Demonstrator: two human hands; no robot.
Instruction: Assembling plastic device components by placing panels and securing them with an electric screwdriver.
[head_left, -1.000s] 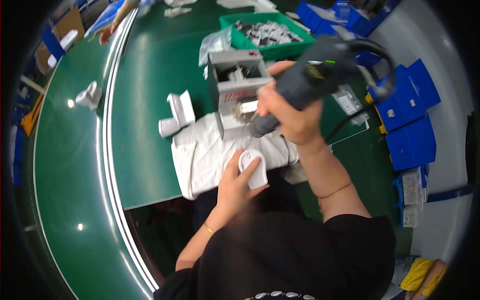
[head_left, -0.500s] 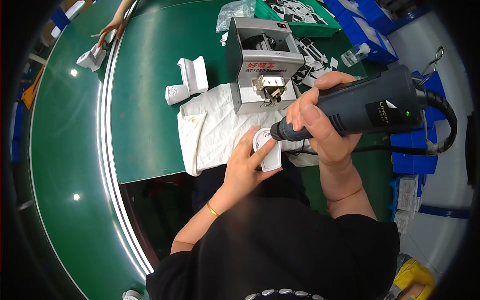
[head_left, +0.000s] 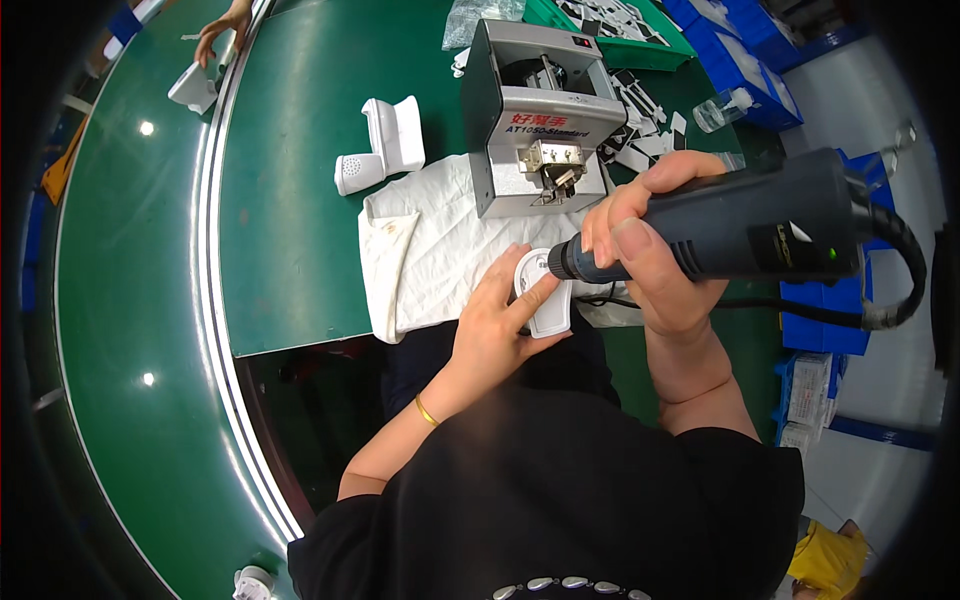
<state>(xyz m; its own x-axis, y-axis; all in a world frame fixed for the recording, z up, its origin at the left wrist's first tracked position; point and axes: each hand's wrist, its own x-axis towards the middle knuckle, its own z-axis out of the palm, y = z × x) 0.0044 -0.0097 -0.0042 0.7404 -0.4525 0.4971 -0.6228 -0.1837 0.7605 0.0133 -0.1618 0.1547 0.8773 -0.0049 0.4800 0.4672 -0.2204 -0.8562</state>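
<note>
- Two bare hands meet in the head view, at the near edge of a green table (head_left: 290,270).
- Left hand (head_left: 490,325): closed around a small white part (head_left: 549,318), rounded end away from the body, hollow face showing, thumb pressed along its side.
- Right hand (head_left: 665,245): wrapped around a dark power driver (head_left: 735,225), its nose at the part's rounded end; whether the tip is seated cannot be told.
- That part sits by the near edge of a white cloth (head_left: 440,240), nearer the body than a grey machine (head_left: 550,112).
- Good control probably calls for squaring the tip to the face, bracing the part firmly, pressing evenly and holding the thumb clear.
</note>
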